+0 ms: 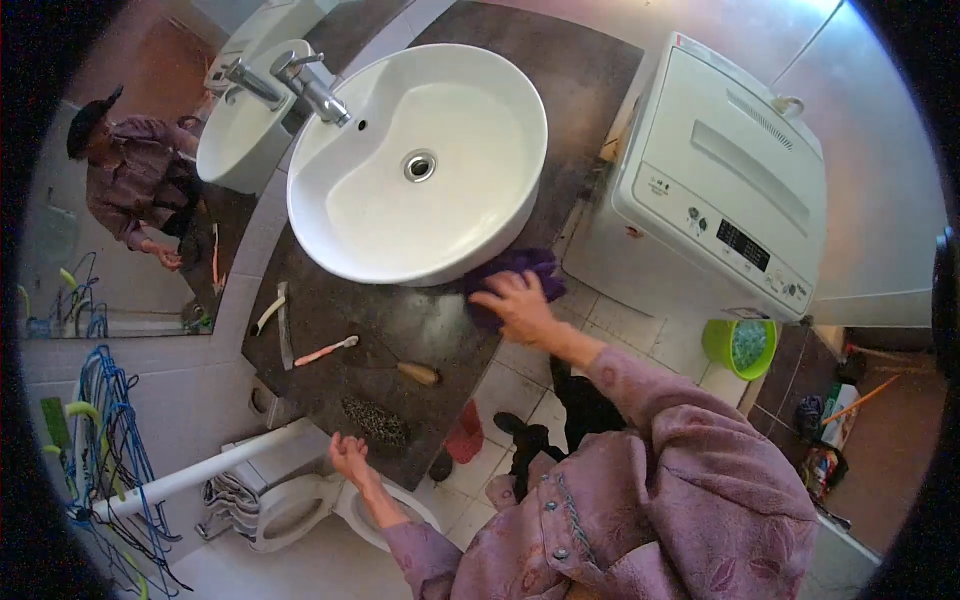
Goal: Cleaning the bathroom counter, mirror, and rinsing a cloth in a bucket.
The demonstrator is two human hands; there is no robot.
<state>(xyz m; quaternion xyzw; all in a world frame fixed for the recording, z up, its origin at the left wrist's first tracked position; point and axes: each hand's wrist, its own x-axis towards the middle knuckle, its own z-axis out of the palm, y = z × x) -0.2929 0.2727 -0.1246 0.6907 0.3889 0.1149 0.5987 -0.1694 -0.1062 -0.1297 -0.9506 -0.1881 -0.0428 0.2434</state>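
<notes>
My right hand presses on a purple cloth at the counter's front edge, just below the white oval basin. Empty and with its fingers loosely curled, my left hand hangs off the counter's left end, near a dark speckled oval item. On the dark stone countertop lie a pink and white toothbrush, a wooden-handled tool with a thin dark shaft, a clear narrow strip and a pale curved item.
A chrome faucet stands behind the basin, beside a wall mirror. To the right is a top-loading washing machine with a green bucket below. Wire hangers hang from a white rail above a toilet.
</notes>
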